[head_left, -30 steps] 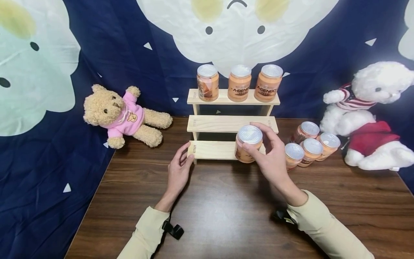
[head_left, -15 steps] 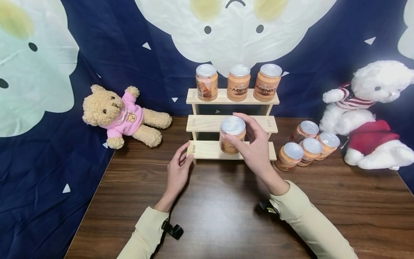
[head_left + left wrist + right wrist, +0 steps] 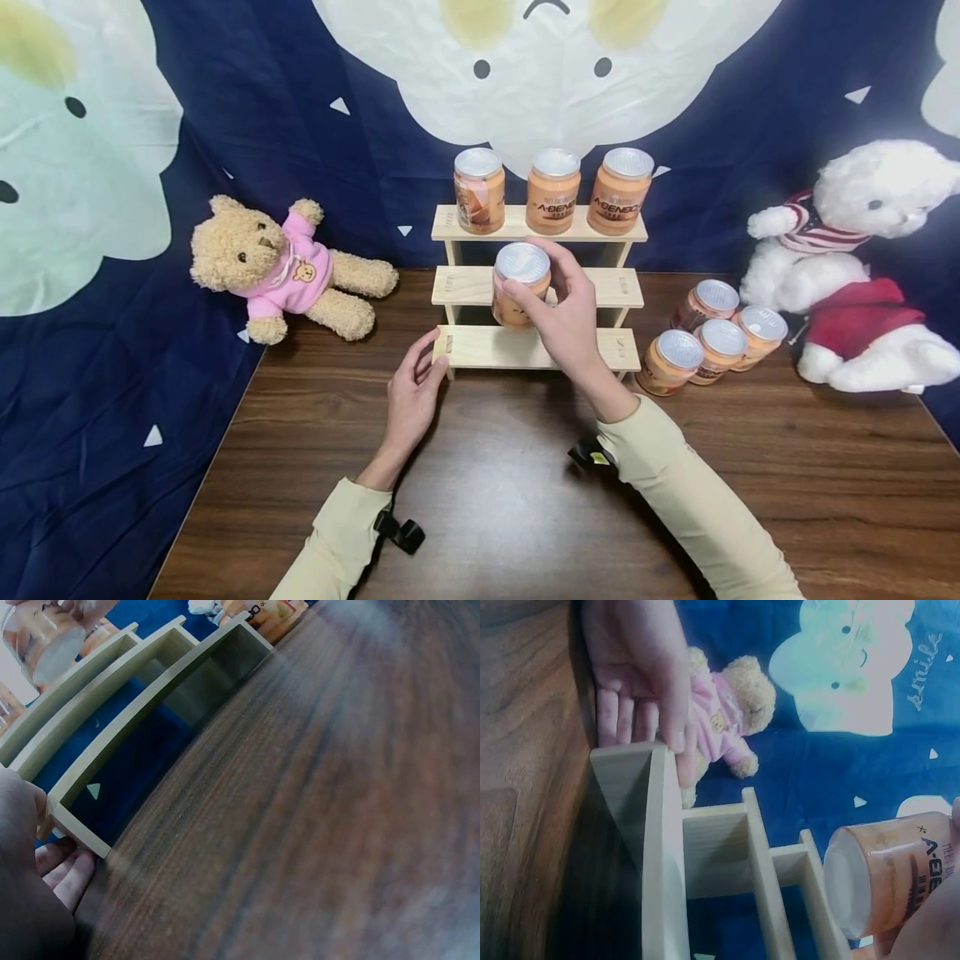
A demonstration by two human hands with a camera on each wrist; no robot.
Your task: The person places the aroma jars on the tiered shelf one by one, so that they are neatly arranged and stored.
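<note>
My right hand [image 3: 567, 317] holds an orange jar [image 3: 521, 287] with a silver lid, thumb in front and fingers round its far side. The jar is in front of the middle step of a three-step wooden display shelf [image 3: 480, 348]. Its pale base [image 3: 847, 881] shows in the right wrist view, apart from the steps. My left hand [image 3: 414, 392] grips the left end of the lowest step. In the left wrist view the left fingers [image 3: 71, 874] are against the shelf's end. Three like jars [image 3: 553, 196] stand on the top step.
Several more jars [image 3: 722, 346] stand on the brown table [image 3: 495, 500] right of the shelf. A white plush toy [image 3: 847, 267] sits beyond them. A teddy bear [image 3: 292, 267] in pink lies at the left. Dark blue cloth [image 3: 360, 167] hangs behind.
My right hand has carried the jar left and upward, from in front of the lowest step to the height of the middle step. The left hand has stayed at the shelf's end.
</note>
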